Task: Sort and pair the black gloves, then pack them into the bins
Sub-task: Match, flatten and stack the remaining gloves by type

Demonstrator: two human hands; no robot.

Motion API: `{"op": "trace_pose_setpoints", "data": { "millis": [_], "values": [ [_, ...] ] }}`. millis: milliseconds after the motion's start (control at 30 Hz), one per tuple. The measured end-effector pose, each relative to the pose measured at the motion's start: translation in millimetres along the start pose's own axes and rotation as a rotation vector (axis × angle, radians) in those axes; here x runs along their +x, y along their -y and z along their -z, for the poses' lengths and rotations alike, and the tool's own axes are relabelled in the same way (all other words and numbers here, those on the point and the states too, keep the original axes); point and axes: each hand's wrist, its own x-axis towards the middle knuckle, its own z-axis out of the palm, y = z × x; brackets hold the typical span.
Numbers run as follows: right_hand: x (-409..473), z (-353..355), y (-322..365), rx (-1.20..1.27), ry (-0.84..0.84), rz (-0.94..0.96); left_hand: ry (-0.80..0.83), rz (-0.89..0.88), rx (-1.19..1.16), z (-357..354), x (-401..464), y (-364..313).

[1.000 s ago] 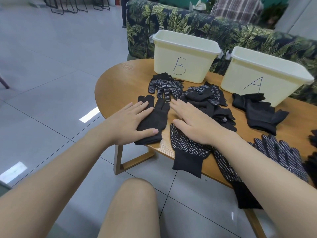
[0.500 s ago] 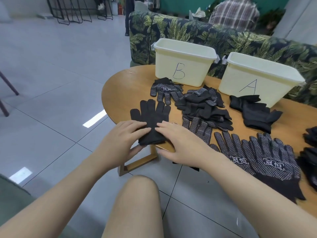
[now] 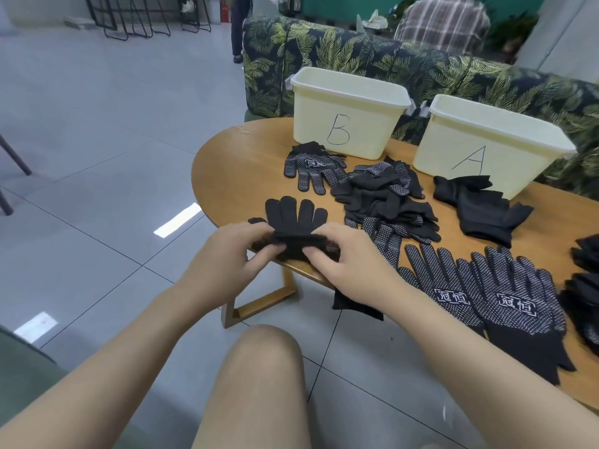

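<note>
A plain black glove pair (image 3: pixel 296 218) lies at the table's near left edge, fingers pointing away, its cuff end folded up. My left hand (image 3: pixel 223 257) and my right hand (image 3: pixel 350 264) both pinch that folded cuff. Dotted gloves (image 3: pixel 505 293) with a white label lie flat to the right. One dotted glove (image 3: pixel 312 168) rests in front of bin B (image 3: pixel 346 108). A mixed heap of black gloves (image 3: pixel 385 196) sits mid-table. Plain black gloves (image 3: pixel 479 205) lie before bin A (image 3: pixel 486 140).
The round wooden table (image 3: pixel 233 166) ends just under my hands, with tiled floor beyond. A leaf-patterned sofa (image 3: pixel 405 63) stands behind the bins, and a person in a plaid shirt sits past it. More black gloves (image 3: pixel 586 277) lie at the right edge. My knee (image 3: pixel 262 367) is below.
My hands slid back from lying flat on the gloves to the cuff end of the plain pair, then gripped it and folded it up. The view shifted slightly right.
</note>
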Motion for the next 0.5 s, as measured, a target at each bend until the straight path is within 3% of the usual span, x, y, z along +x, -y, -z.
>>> {"op": "trace_pose_setpoints", "data": {
  "millis": [167,500],
  "values": [
    [13,2,-4,0.1,-0.057,-0.071,-0.01,0.147,-0.175,1,10,-5],
    [43,-6,-8,0.162,-0.2,-0.237,-0.031,0.389,-0.175,-4,38,2]
  ]
}}
